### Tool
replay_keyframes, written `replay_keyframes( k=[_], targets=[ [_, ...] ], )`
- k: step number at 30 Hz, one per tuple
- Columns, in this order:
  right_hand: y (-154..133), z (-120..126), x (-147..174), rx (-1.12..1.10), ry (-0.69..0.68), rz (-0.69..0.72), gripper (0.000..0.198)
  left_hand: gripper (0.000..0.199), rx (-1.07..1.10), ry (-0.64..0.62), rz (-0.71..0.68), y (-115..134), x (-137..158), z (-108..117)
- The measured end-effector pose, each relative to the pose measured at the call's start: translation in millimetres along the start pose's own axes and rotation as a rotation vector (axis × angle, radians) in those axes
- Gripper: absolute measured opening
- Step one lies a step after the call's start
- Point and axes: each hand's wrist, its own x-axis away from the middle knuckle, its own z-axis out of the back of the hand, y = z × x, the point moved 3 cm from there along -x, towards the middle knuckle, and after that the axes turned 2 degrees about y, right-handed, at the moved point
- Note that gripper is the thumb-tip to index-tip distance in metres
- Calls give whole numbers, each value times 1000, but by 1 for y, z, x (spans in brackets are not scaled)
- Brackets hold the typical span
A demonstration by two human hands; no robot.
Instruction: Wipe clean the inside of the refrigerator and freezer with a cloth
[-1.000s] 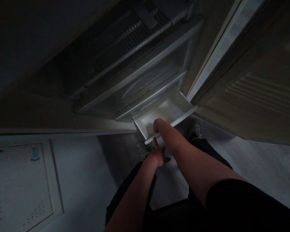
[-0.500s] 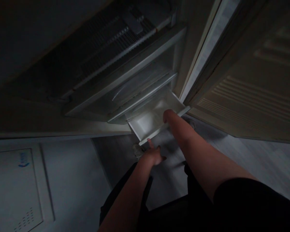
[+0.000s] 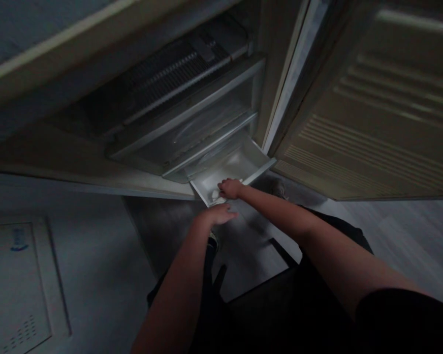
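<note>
A white drawer is pulled out at the bottom of an open refrigerator cabinet. My right hand is at its front left, fingers curled over a crumpled white cloth that presses against the drawer's inside near the front edge. The exact kind of cloth is hard to make out in the dim light. Just outside the front left corner is my left hand, its fingers stretched out and apart; whether it touches the drawer front cannot be seen.
Above the open drawer sits a closed clear-fronted drawer, with a ribbed wire shelf higher up. The ribbed refrigerator door stands swung out on the right. A pale appliance panel is at the lower left.
My right hand has moved left along the drawer, and the white cloth now shows under it. My left hand has shifted slightly up and left. The camera view has tilted.
</note>
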Motion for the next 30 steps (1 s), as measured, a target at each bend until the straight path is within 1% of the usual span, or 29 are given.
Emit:
replay_keyframes(
  k=[1,2,4,6,8,10,11,12,13,14,15,18,19,22,24,25,27,28,29,30],
  targets=[
    [-15,-8,7,10,63,22,40,37,11,30,-20,-12,5,10],
    [-28,-17,14,20,141,41,39,31,17,77,-21,-24,10,20],
    [-53,-38,24,43,317,76,37,33,17,236,6,-43,17,37],
    [-74,-61,30,71,445,129,37,38,22,386,18,-50,19,46],
    [-94,-84,32,102,474,251,35,40,39,464,-13,-46,18,47],
    [-107,-102,33,128,452,424,34,38,55,473,-65,-36,16,44],
    [-109,-107,33,134,437,483,34,37,59,467,-85,-31,15,42],
    [-106,-108,34,131,429,497,34,35,60,460,-101,-27,14,40],
    [-99,-105,35,116,434,457,34,35,57,453,-110,-24,14,39],
    [-87,-99,36,88,450,368,34,35,53,448,-116,-22,14,39],
    [-70,-90,38,53,476,244,34,35,46,443,-118,-21,14,38],
    [-6,-56,51,-40,585,-168,37,38,14,421,-115,-21,14,37],
    [17,-44,57,-52,620,-280,39,39,1,406,-113,-21,13,36],
    [77,-16,75,-85,724,-536,40,43,-36,332,-111,-22,8,29],
    [108,-4,85,-164,794,-721,42,46,-58,278,-113,-22,5,24],
    [120,-1,87,-215,819,-816,44,47,-66,256,-117,-21,3,22],
    [138,3,86,-319,814,-988,51,51,-73,227,-130,-20,1,18],
    [144,4,83,-363,790,-1047,56,52,-73,219,-139,-19,0,17],
    [149,4,78,-396,756,-1076,61,53,-73,213,-148,-17,-1,16],
    [152,4,72,-424,716,-1076,65,54,-72,208,-156,-16,-2,15]
  ],
)
